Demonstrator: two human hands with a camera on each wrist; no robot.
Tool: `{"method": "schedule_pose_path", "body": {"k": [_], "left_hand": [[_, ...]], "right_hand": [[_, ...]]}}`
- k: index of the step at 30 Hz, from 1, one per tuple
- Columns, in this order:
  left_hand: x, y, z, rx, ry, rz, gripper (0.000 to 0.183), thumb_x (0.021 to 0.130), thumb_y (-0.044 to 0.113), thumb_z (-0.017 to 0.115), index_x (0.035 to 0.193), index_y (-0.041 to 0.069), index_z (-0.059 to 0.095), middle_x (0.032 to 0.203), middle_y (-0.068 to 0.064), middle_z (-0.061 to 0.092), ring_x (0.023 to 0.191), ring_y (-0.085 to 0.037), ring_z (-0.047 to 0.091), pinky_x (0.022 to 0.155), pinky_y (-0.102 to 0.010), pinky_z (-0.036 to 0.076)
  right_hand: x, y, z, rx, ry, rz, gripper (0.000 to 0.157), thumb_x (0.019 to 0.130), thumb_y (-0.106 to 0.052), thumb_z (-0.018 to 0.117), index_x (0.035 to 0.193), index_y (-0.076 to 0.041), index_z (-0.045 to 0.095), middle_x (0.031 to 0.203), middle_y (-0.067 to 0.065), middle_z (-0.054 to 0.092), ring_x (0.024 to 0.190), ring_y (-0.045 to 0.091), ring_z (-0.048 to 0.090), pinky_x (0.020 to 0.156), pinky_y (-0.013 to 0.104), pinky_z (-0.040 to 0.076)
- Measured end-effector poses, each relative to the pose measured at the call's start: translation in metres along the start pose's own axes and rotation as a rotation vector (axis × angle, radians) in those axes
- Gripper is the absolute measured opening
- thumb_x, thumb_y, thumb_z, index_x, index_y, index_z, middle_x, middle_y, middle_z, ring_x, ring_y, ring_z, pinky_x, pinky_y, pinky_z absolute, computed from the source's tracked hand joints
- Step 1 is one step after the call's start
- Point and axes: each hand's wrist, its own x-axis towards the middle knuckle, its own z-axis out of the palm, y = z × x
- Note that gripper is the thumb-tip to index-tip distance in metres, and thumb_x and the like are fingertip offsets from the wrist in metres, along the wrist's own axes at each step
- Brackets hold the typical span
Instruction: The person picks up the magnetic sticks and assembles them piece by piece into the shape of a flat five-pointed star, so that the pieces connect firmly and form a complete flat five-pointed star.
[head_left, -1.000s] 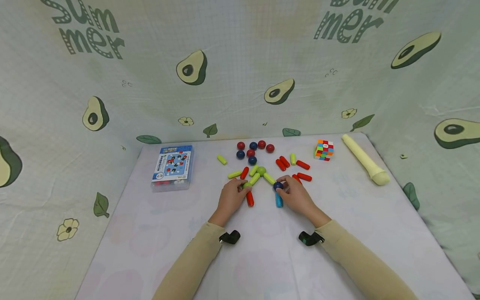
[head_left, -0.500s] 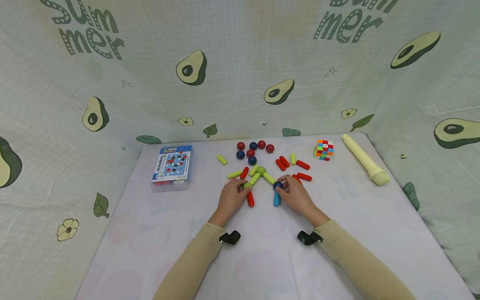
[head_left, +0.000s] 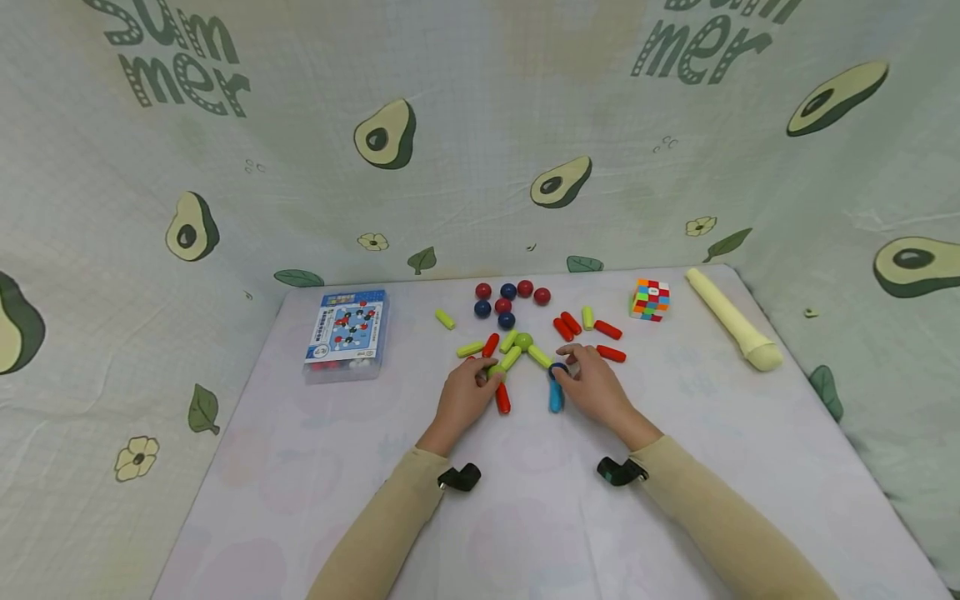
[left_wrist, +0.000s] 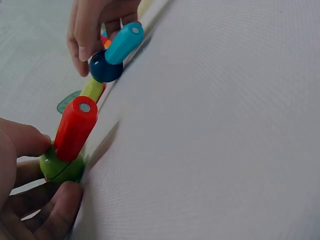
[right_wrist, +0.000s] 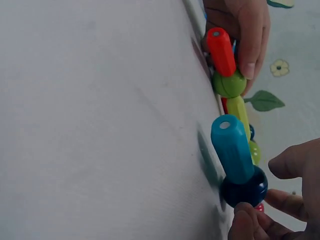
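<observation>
My left hand point(head_left: 467, 393) pinches a green ball point(left_wrist: 64, 167) between thumb and fingers. A red rod point(head_left: 503, 398) sticks out from that ball toward me. My right hand point(head_left: 596, 390) curls around a navy ball point(right_wrist: 245, 186). Its thumb lies against the ball, while one finger stands slightly off it in the right wrist view. From the navy ball a blue rod point(head_left: 556, 397) points toward me. Lime rods point(head_left: 539, 357) join both held balls to another green ball point(head_left: 523, 341) at the top, forming a connected chain.
Several red and navy balls point(head_left: 483, 308) sit behind the chain. Loose red rods point(head_left: 607, 330) and lime rods point(head_left: 445, 319) lie around it. A boxed set point(head_left: 347, 336) stands at left. At right are a puzzle cube point(head_left: 649, 300) and a pale yellow stick point(head_left: 731, 318).
The right hand's fingers have shifted slightly on the navy ball, covering more of it and hiding a red rod behind them. The blue rod has swung slightly left. The left hand keeps its hold.
</observation>
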Motion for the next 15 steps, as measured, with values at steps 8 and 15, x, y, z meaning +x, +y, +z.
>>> {"method": "schedule_pose_path", "body": {"k": [8, 15], "left_hand": [[0.001, 0.0, -0.003, 0.003, -0.004, -0.008, 0.031, 0.097, 0.031, 0.071, 0.125, 0.017, 0.073, 0.081, 0.002, 0.055, 0.071, -0.014, 0.051, 0.059, -0.025, 0.039], [0.001, 0.0, -0.001, -0.004, -0.02, -0.032, 0.031, 0.097, 0.031, 0.071, 0.125, 0.016, 0.073, 0.082, 0.001, 0.056, 0.071, -0.014, 0.051, 0.059, -0.025, 0.039]], "right_hand": [[0.033, -0.013, -0.009, -0.011, 0.005, -0.093, 0.037, 0.101, -0.027, 0.065, 0.134, -0.011, 0.059, 0.114, 0.01, 0.06, 0.09, 0.025, 0.054, 0.072, 0.034, 0.049], [0.072, -0.029, -0.007, -0.037, -0.064, -0.117, 0.039, 0.101, -0.03, 0.065, 0.137, -0.015, 0.059, 0.124, 0.011, 0.061, 0.112, 0.029, 0.057, 0.094, 0.043, 0.052]]}}
